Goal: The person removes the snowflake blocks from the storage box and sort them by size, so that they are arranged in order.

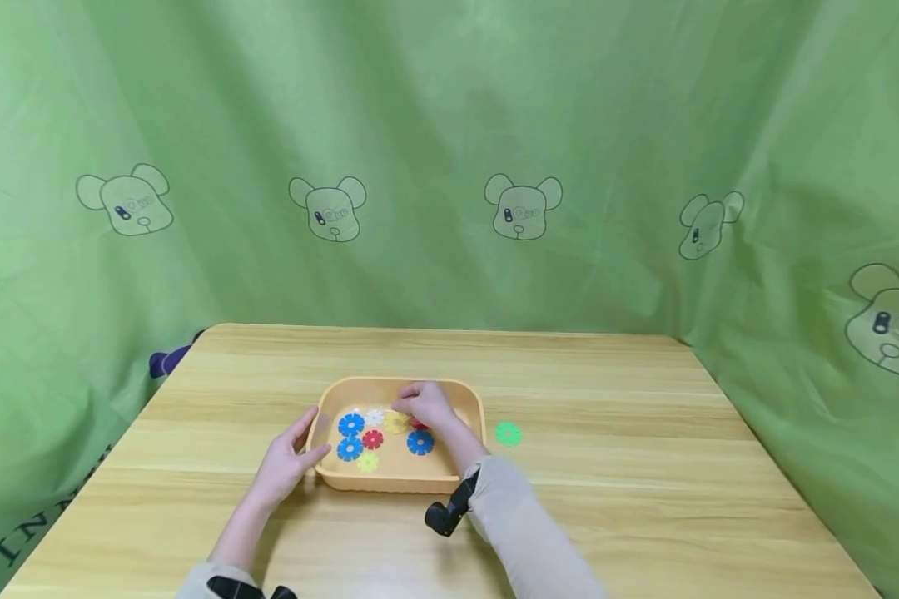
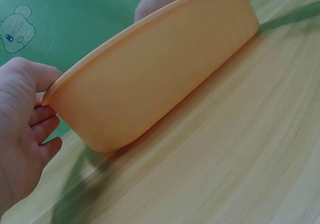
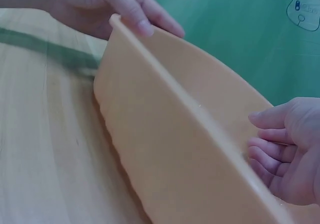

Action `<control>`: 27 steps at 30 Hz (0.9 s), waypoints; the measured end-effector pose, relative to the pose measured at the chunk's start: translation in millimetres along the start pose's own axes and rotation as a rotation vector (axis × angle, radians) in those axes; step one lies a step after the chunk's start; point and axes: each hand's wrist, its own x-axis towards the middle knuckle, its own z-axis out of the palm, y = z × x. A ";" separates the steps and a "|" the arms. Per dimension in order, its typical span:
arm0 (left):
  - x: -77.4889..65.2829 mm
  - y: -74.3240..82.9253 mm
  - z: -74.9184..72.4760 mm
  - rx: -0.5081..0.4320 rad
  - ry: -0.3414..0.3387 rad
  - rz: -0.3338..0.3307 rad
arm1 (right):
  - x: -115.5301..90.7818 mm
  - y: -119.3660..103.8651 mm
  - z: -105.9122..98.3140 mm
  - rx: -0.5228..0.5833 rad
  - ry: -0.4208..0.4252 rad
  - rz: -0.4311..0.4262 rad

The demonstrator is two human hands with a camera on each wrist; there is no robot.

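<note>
An orange plastic tray [image 1: 397, 484] stands on the table, with several notched snowflake discs inside. Blue discs [image 1: 420, 443], a red disc [image 1: 372, 439], a white disc [image 1: 374, 418], a yellow disc [image 1: 396, 423] and a pale yellow disc [image 1: 368, 462] show there. My left hand [image 1: 285, 466] grips the tray's left end, thumb over the rim and fingers outside. Over the tray's back right part is my right hand [image 1: 427, 405], close to the yellow disc and a partly covered red disc [image 1: 418, 424]. Its fingers curl in the right wrist view; whether they hold a disc is not visible.
A green disc [image 1: 508, 433] lies on the wooden table [image 1: 644, 466], just right of the tray. Green cloth [image 1: 434, 274] with printed bear heads hangs behind and beside the table. A purple object [image 1: 167, 362] shows beyond the table's back left edge.
</note>
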 end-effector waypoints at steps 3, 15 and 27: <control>-0.5 0.2 0.9 -0.003 0.001 0.005 | -0.2 4.8 2.5 -0.034 0.007 -0.024; -1.4 0.4 0.6 0.007 0.007 0.023 | 0.3 13.1 5.1 -0.338 0.000 -0.208; -0.9 -3.3 0.9 0.031 0.016 0.020 | -2.3 14.3 9.8 -0.580 -0.065 -0.308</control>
